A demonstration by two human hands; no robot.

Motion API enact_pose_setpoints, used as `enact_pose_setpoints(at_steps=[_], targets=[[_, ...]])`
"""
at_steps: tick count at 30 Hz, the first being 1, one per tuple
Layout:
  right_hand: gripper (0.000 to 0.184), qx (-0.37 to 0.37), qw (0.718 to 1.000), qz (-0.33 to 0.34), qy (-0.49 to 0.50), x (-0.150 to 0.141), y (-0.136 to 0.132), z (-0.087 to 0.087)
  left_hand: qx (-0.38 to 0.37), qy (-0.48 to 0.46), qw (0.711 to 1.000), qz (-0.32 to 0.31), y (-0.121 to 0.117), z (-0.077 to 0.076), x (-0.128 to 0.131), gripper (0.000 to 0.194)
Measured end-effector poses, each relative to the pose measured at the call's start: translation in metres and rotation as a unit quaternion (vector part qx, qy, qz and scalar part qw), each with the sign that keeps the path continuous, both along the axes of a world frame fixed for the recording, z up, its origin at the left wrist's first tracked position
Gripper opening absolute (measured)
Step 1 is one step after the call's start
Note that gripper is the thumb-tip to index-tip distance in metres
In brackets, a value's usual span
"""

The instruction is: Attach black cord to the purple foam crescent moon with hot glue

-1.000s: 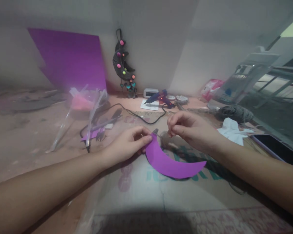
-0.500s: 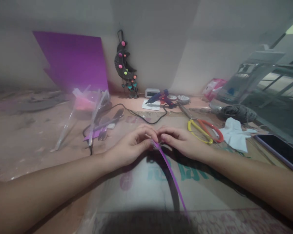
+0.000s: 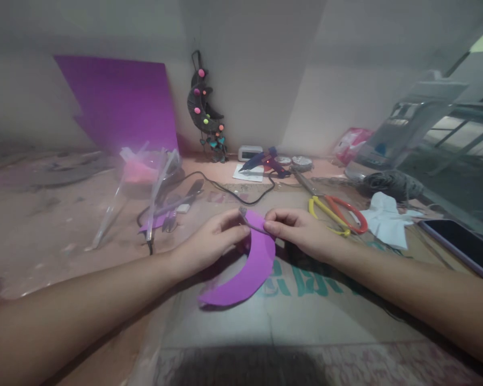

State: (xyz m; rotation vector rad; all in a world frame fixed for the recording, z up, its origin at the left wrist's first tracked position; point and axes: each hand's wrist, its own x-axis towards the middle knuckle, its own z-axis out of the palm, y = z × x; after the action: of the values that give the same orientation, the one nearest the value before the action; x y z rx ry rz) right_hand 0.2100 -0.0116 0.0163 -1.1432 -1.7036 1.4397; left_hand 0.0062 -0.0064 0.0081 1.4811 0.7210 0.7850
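Observation:
A purple crescent moon cut-out (image 3: 254, 265) hangs between my hands, its broad face showing and its lower tip pointing left. My left hand (image 3: 213, 236) is closed on the upper end of it, thumb at the inner edge. Dark grey yarn (image 3: 244, 214) is wrapped at that upper tip, and a strand runs across the purple face to the right. My right hand (image 3: 301, 230) pinches this strand at the outer edge of the crescent. Whether its fingers also grip the crescent, I cannot tell.
Scissors (image 3: 338, 212) with yellow and orange handles lie right of my hands. Behind stand a blue glue gun (image 3: 265, 161) and a decorated dark moon (image 3: 201, 104). White tissue (image 3: 388, 220), a grey yarn ball (image 3: 394, 185) and a phone (image 3: 462, 246) are at right; glue sticks (image 3: 156, 198) at left.
The purple crescent has turned from edge-on to face-on, its lower tip swinging left. My right hand has drawn slightly apart from the left, with the grey strand now visible between them.

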Motion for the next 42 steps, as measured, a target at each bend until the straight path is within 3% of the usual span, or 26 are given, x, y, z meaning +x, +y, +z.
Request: enact_pose_setpoints(at_steps=[6,11,15,21,26,32,42], targets=[[0.032,0.024,0.999,-0.03,-0.013,0.0,-0.001,0.0,0.038,0.109,0.993,0.022,0.001,0.0,-0.004,0.021],[0.034,0.086,0.995,-0.031,-0.028,0.0,-0.004,0.002,0.04,0.133,0.99,0.034,0.002,-0.004,-0.003,0.025],[0.017,0.135,0.984,-0.102,0.049,0.002,0.004,-0.002,0.029,0.135,0.99,0.041,0.003,-0.004,-0.003,0.027],[0.021,0.121,0.976,-0.146,0.105,0.009,0.018,-0.008,0.112,0.179,0.975,0.063,0.008,0.001,-0.007,0.027],[0.02,0.093,0.98,-0.157,0.08,0.009,0.015,-0.007,0.14,0.195,0.969,0.064,0.012,0.002,-0.009,0.029],[0.022,0.159,0.975,-0.158,-0.008,0.008,0.017,-0.01,0.145,0.215,0.964,0.063,0.011,0.002,-0.008,0.029],[0.012,0.164,0.974,-0.152,-0.047,0.007,0.014,-0.008,0.15,0.21,0.964,0.056,0.012,-0.001,-0.008,0.028]])
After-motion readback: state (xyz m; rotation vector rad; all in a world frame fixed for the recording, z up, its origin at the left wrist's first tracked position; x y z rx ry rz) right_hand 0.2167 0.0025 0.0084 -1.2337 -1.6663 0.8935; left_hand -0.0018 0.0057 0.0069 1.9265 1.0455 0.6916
